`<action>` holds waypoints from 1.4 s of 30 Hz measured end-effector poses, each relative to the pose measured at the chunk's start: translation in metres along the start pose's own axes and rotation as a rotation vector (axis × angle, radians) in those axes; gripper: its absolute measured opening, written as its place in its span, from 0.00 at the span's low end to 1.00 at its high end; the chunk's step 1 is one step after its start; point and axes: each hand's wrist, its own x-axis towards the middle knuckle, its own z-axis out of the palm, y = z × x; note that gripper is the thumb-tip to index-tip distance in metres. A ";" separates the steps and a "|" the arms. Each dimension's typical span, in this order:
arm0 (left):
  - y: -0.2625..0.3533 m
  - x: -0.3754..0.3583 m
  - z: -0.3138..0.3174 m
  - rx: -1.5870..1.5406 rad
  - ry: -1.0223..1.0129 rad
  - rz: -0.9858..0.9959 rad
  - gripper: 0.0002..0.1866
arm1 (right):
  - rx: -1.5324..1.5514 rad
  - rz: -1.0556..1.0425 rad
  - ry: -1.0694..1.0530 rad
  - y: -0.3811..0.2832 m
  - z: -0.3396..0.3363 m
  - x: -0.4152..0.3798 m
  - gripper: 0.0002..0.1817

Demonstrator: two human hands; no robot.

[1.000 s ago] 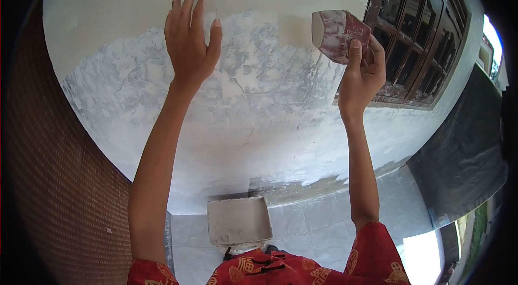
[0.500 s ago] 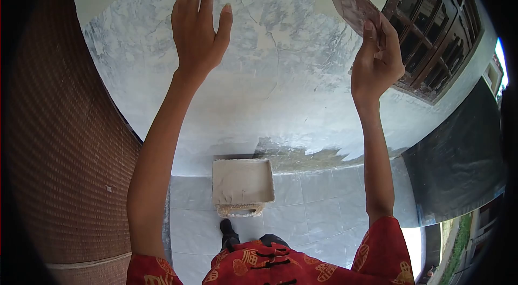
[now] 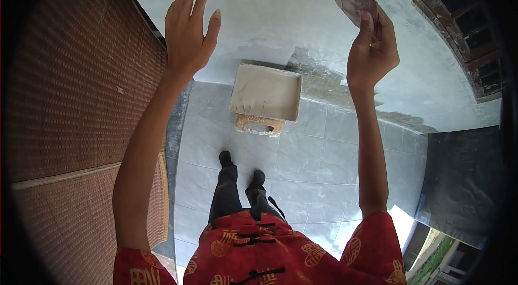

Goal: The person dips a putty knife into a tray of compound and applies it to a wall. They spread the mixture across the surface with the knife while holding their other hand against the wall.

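Note:
My left hand (image 3: 189,34) is raised at the upper left, fingers stretched and apart, holding nothing. It overlaps the pale wall (image 3: 259,12) in this view. In my right hand (image 3: 373,50), thumb and fingers pinch a flat, smeared putty scraper (image 3: 353,0), its angled end pointing up and left. Below and between the hands stands a rectangular tray (image 3: 267,92) of pale, smooth plaster paste. The tray rests on a paste-crusted stool-like support (image 3: 259,125) near the foot of the wall.
A woven mat (image 3: 81,107) hangs along the left side. A dark wooden window frame (image 3: 458,31) is set in the wall at the right, with a dark sheet (image 3: 458,177) below it. Grey tiles (image 3: 307,172) cover the floor, where my feet (image 3: 225,159) stand.
The view has tilted downward, bringing more floor and both feet in. Both hands keep nearly the same pose, the right one still pinching the scraper.

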 end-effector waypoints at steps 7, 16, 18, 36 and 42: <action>-0.004 -0.093 0.062 -0.120 -0.148 -0.125 0.27 | -0.210 0.118 -0.158 0.023 0.013 -0.096 0.10; -0.002 -0.231 0.116 -0.285 -0.412 -0.409 0.28 | -0.312 0.338 -0.291 0.053 0.032 -0.231 0.11; 0.001 -0.265 0.126 -0.290 -0.468 -0.452 0.28 | -0.324 0.390 -0.338 0.058 0.035 -0.261 0.11; 0.036 -0.458 0.215 -0.690 -0.608 -1.390 0.36 | -0.096 0.522 -0.874 0.154 0.092 -0.446 0.11; 0.041 -0.463 0.232 -0.906 -0.581 -1.490 0.36 | -0.093 0.467 -0.977 0.165 0.096 -0.463 0.12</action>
